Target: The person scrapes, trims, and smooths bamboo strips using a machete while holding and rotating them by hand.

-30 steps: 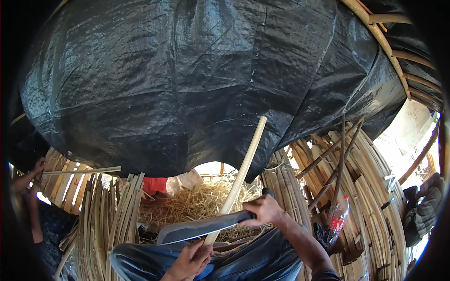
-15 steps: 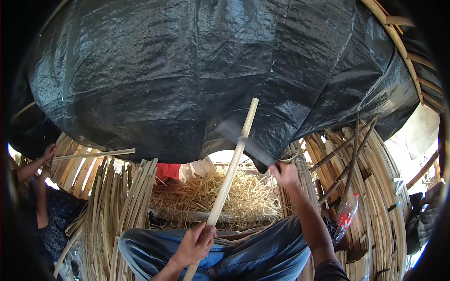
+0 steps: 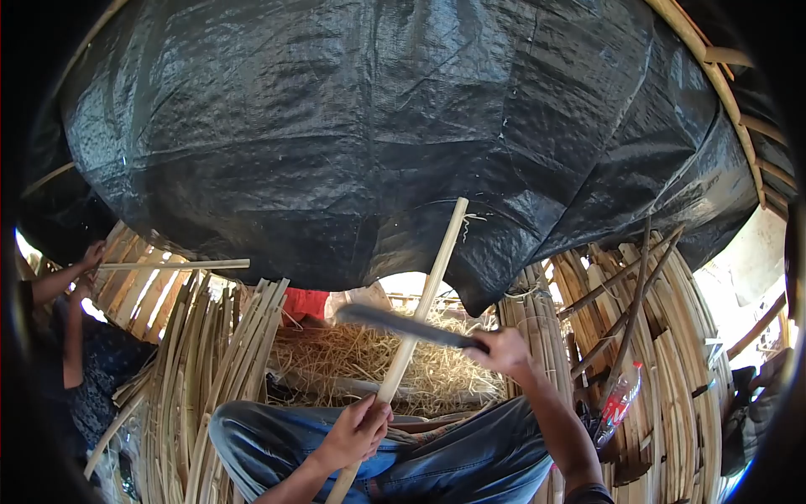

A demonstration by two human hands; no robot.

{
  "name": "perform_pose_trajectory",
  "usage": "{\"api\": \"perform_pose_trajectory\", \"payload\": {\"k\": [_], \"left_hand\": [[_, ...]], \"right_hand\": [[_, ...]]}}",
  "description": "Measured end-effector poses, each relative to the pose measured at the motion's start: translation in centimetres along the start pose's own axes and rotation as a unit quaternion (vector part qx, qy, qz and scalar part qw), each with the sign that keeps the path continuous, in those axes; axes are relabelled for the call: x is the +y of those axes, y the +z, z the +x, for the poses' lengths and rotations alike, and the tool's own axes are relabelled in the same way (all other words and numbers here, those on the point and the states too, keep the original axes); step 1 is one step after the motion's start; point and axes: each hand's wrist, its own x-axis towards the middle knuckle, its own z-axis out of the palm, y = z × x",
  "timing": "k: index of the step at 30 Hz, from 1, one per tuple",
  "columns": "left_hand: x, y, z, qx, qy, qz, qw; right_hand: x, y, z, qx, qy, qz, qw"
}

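Note:
My left hand (image 3: 353,435) is wrapped round the lower part of a long pale wooden stick (image 3: 438,273), which slants up and to the right from my lap. In my right hand (image 3: 505,351) is the handle of a machete (image 3: 390,322). Its dark, slightly blurred blade lies across the stick about midway up; whether it touches the wood I cannot tell. A thin curled shaving (image 3: 468,225) hangs near the stick's top end.
Black plastic sheeting (image 3: 294,151) hangs ahead. Bundles of split wood strips (image 3: 227,361) stand at left, more strips (image 3: 672,378) at right with a plastic bottle (image 3: 620,403). Straw (image 3: 336,357) lies beyond my knees. At far left, another person's hands (image 3: 88,265) hold a stick (image 3: 185,265).
The machete has come down along the stick toward my left hand, and its blade now points left. A curled shaving shows near the stick's top. My left hand keeps its grip.

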Motion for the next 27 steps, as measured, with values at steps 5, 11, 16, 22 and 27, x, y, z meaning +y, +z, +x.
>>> {"api": "perform_pose_trajectory", "payload": {"k": [5, 11, 16, 22, 27], "left_hand": [[-0.6, 0.4, 0.1, 0.006, -0.028, -0.021, 0.999], [-0.1, 0.4, 0.2, -0.018, -0.04, -0.054, 0.998], [1.0, 0.8, -0.2, -0.031, -0.037, -0.02, 0.999], [1.3, 0.5, -0.7, -0.018, -0.008, -0.042, 0.999], [2.0, 0.4, -1.7, 0.002, 0.008, -0.062, 0.998]], "right_hand": [[-4.3, 2.6, 0.7, 0.022, -0.217, 0.0, 0.976], [-0.5, 1.2, 1.7, 0.136, -0.261, 0.002, 0.956], [1.8, 1.5, 2.4, 0.149, -0.266, -0.027, 0.952], [2.4, 1.4, 3.2, 0.195, -0.259, -0.085, 0.942], [5.7, 1.0, 1.7, 0.226, -0.042, -0.019, 0.973]]}}
